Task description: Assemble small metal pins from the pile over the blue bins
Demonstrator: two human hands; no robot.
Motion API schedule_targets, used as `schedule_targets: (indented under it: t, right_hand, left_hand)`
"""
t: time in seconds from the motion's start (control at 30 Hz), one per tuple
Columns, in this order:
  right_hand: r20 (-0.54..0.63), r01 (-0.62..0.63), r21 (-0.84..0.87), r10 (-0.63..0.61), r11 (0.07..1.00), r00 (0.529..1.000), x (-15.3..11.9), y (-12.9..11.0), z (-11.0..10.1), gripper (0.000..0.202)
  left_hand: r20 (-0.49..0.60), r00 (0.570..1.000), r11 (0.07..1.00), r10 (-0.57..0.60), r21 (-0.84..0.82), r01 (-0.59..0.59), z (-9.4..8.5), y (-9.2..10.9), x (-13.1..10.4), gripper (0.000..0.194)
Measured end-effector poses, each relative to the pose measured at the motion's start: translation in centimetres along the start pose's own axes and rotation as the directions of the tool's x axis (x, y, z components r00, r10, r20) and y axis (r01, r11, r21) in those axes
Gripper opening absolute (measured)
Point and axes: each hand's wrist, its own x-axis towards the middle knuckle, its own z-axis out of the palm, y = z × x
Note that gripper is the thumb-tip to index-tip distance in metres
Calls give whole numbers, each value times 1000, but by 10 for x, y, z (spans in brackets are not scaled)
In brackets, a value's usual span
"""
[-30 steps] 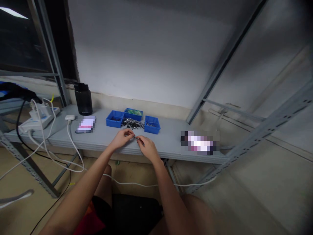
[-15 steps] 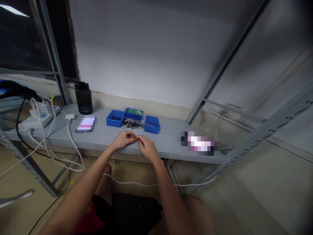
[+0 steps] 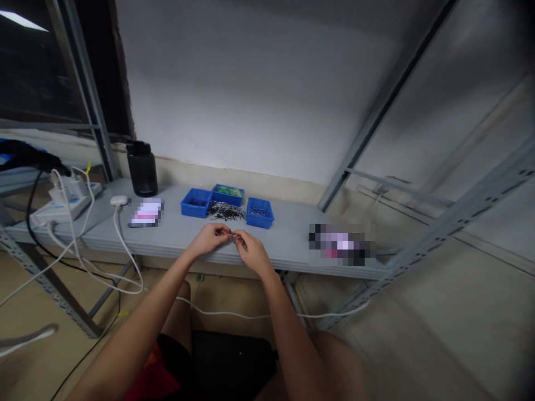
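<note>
My left hand (image 3: 210,238) and my right hand (image 3: 252,249) meet fingertip to fingertip above the front edge of the grey shelf (image 3: 175,239). Both are pinched closed around a small dark piece (image 3: 231,232), too tiny to make out. Just beyond them lies a pile of thin metal pieces with dark ends (image 3: 227,211). Around the pile stand a blue bin with dark contents (image 3: 195,203), a blue bin holding green and clear material (image 3: 228,194), and a blue bin with a few small metallic bits (image 3: 259,213).
A black bottle (image 3: 141,169) and a phone (image 3: 146,213) are on the left, near a white charger (image 3: 119,200) and a power strip (image 3: 67,205) with trailing cables. A blurred-out device (image 3: 340,244) lies at the right. Metal uprights (image 3: 371,125) frame the shelf; a wall stands behind.
My fingers have shifted slightly around the small piece, and its dark tip now shows between them. The bins and the pile stay where they were.
</note>
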Motion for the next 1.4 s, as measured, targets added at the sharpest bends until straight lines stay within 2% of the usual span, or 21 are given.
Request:
schedule_targets:
  t: [0.2,0.37,0.57,0.67,0.8,0.97,1.4]
  right_hand:
    - [-35,-46,27,47,999,998,1,3,3,26]
    - [-79,-76,63,81,995,994,1,3,3,29]
    - [-58,-37,60,40,997,998,1,3,2,26]
    - [-78,-55,87,62,995,995,2,5,3,24]
    - [-114,-72,116,85,991,990,2,5,3,22]
    - [-95,-76,34,79,997,992,3,4,3,21]
    - [-70,-100,-56,96,993,993,2,3,4,20]
  left_hand:
    - [6,1000,997,24,73,-24,0,-2,0,24]
    - [90,994,995,66,62,-72,2,-2,-2,20]
    - [177,983,999,46,-3,-46,3,2,-3,15]
    - [149,988,999,32,11,-34,3,1,-2,15]
    - [46,999,999,12,42,-14,0,-1,0,19]
    - [-25,999,998,24,59,-22,-2,-1,1,23]
    - [-10,1000,999,27,47,-26,-2,3,0,24]
